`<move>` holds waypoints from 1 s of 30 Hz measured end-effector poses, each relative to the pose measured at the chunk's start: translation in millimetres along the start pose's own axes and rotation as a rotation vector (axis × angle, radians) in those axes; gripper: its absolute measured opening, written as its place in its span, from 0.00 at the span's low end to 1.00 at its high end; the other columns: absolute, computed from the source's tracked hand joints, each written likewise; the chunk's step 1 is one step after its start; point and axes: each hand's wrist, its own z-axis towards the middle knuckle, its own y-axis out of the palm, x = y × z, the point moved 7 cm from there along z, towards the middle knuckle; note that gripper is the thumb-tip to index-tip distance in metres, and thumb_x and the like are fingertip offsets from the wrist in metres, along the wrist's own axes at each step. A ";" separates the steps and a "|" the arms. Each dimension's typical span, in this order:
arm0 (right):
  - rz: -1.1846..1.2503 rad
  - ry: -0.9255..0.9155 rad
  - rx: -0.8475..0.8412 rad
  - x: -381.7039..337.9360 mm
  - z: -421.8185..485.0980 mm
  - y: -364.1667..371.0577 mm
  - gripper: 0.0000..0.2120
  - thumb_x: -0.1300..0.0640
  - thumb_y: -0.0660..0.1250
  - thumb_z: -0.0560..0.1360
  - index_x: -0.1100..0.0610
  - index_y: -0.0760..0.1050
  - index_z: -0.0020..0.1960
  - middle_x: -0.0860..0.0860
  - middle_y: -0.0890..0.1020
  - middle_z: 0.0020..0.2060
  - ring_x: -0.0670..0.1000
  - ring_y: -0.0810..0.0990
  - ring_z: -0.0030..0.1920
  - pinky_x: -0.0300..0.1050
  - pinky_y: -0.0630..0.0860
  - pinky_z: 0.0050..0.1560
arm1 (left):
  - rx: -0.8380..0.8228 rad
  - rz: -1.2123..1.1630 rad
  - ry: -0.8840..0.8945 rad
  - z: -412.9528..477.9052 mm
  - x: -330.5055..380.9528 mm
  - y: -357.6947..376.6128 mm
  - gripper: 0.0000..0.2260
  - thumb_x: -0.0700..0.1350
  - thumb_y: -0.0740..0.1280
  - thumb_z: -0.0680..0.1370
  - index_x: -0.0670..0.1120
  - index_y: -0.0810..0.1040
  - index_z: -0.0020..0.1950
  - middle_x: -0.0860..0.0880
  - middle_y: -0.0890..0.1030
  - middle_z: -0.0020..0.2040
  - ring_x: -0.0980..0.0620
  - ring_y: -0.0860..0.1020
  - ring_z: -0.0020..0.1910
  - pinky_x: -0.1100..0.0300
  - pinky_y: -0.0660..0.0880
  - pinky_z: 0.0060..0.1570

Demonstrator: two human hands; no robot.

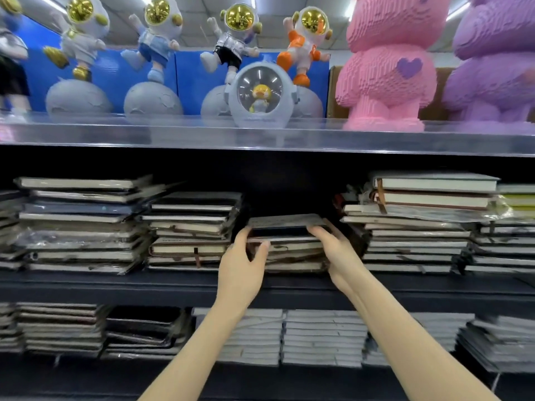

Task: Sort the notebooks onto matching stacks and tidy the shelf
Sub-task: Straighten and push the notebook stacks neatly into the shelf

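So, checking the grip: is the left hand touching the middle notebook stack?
Touching. Head view: the left hand grips the middle notebook stack at its left edge, thumb across the front.

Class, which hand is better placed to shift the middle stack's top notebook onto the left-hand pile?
Probably left: the left hand grips the stack beside that pile; the right hand lies farther off.
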 end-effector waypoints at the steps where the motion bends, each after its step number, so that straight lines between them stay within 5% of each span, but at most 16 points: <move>1: -0.028 -0.011 0.014 -0.2 -0.6 0.1 0.36 0.45 0.70 0.73 0.48 0.59 0.76 0.51 0.67 0.72 0.52 0.65 0.72 0.50 0.61 0.72 | 0.023 0.113 0.067 -3.0 3.0 1.8 0.23 0.54 0.61 0.79 0.50 0.65 0.73 0.46 0.72 0.68 0.54 0.73 0.60 0.65 0.69 0.58; 5: -0.362 -0.178 0.126 -8.7 -47.3 -18.2 0.34 0.36 0.64 0.73 0.50 0.63 0.75 0.45 0.71 0.69 0.47 0.68 0.70 0.43 0.65 0.68 | 0.214 0.338 0.360 -25.5 31.8 -2.0 0.22 0.54 0.64 0.76 0.44 0.75 0.66 0.39 0.74 0.66 0.40 0.74 0.64 0.47 0.72 0.60; 10: -0.337 -0.543 0.683 -60.9 -132.2 -115.4 0.18 0.41 0.61 0.74 0.51 0.79 0.55 0.44 0.83 0.45 0.44 0.82 0.48 0.39 0.78 0.49 | 0.138 0.087 0.468 -28.8 79.5 10.5 0.20 0.57 0.62 0.78 0.46 0.76 0.63 0.53 0.78 0.57 0.54 0.76 0.57 0.59 0.71 0.58; 14: -0.444 -0.689 0.975 -118.6 -137.5 -167.4 0.15 0.47 0.58 0.81 0.53 0.72 0.62 0.44 0.79 0.46 0.36 0.76 0.43 0.25 0.69 0.41 | 0.064 0.088 0.648 -17.7 125.9 39.9 0.24 0.59 0.60 0.77 0.47 0.72 0.68 0.52 0.77 0.61 0.54 0.73 0.61 0.67 0.63 0.62; 18: -0.487 -0.547 0.678 -141.9 -82.9 -177.8 0.21 0.41 0.56 0.80 0.47 0.69 0.70 0.44 0.76 0.60 0.43 0.74 0.57 0.48 0.72 0.61 | -0.097 0.026 0.700 -2.8 155.7 68.0 0.27 0.63 0.60 0.77 0.53 0.65 0.73 0.53 0.71 0.67 0.57 0.68 0.66 0.67 0.63 0.65; 20: -0.326 -0.437 0.526 -141.0 -62.4 -175.2 0.19 0.43 0.59 0.79 0.48 0.72 0.67 0.40 0.77 0.56 0.44 0.76 0.57 0.56 0.77 0.58 | -0.216 -0.114 0.626 -0.4 163.1 80.9 0.27 0.62 0.60 0.75 0.57 0.62 0.73 0.58 0.69 0.67 0.63 0.66 0.66 0.71 0.61 0.66; 24: -0.120 -0.399 0.507 -148.4 -55.9 -173.3 0.10 0.50 0.68 0.76 0.55 0.78 0.53 0.48 0.79 0.44 0.48 0.79 0.46 0.49 0.82 0.44 | -0.290 -0.307 0.471 -3.1 159.8 102.1 0.31 0.66 0.63 0.73 0.55 0.64 0.73 0.56 0.68 0.71 0.59 0.66 0.70 0.52 0.66 0.70; 28: -0.040 -0.418 0.584 -146.1 -66.9 -176.2 0.06 0.62 0.70 0.74 0.59 0.78 0.50 0.48 0.77 0.36 0.44 0.73 0.34 0.34 0.71 0.32 | -0.239 -0.353 0.434 -24.1 161.0 94.7 0.32 0.62 0.68 0.72 0.55 0.64 0.73 0.58 0.67 0.72 0.63 0.64 0.70 0.61 0.66 0.69; 30: 0.009 -0.431 0.571 -140.9 -79.4 -170.5 0.06 0.63 0.69 0.73 0.57 0.78 0.49 0.49 0.77 0.37 0.45 0.73 0.36 0.33 0.71 0.34 | -0.182 -0.324 0.465 -41.7 159.6 81.6 0.31 0.60 0.68 0.73 0.55 0.63 0.74 0.58 0.66 0.73 0.65 0.62 0.71 0.63 0.64 0.69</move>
